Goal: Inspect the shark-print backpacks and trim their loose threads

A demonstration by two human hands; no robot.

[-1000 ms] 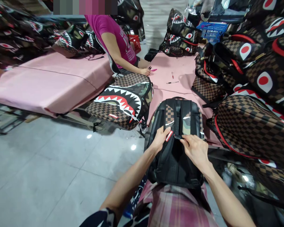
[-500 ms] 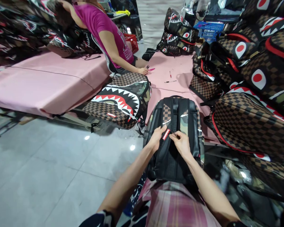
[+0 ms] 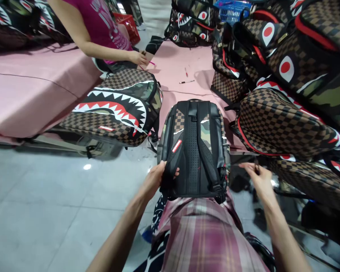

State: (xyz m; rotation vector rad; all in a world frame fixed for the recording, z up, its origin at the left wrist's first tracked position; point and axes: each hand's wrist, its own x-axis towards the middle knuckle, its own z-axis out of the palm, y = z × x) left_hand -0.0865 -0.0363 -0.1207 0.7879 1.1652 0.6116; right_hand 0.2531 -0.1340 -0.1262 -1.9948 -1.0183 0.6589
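Item: one black backpack (image 3: 192,155), back panel up, its lower end lying over the plaid cloth (image 3: 198,234) at your lap, its upper end reaching onto the pink table (image 3: 187,56); your left hand (image 3: 155,177) is gripping the left shoulder strap (image 3: 170,166) low down, thumb on the outer side, fingertips showing past the inner side; your right hand (image 3: 259,181) is hovering off the bag's right edge, half-curled, apparently holding a small dark item (image 3: 256,167), too blurred to be naming; step in hand, by judgement: you are working over the straps, the left hand steadying; a next move would be calling for keeping that strap taut and bringing the right hand inward without snagging the loose webbing; edges and room: a shark-mouth backpack (image 3: 113,109) is sitting just beyond the upper left, a checkered bag (image 3: 277,117) is crowding the upper right, above your right hand; a pen (image 3: 186,82) is lying past the top edge; the widest open room is stretching over the floor (image 3: 73,204) at your left, a narrower gap separating bag and right hand
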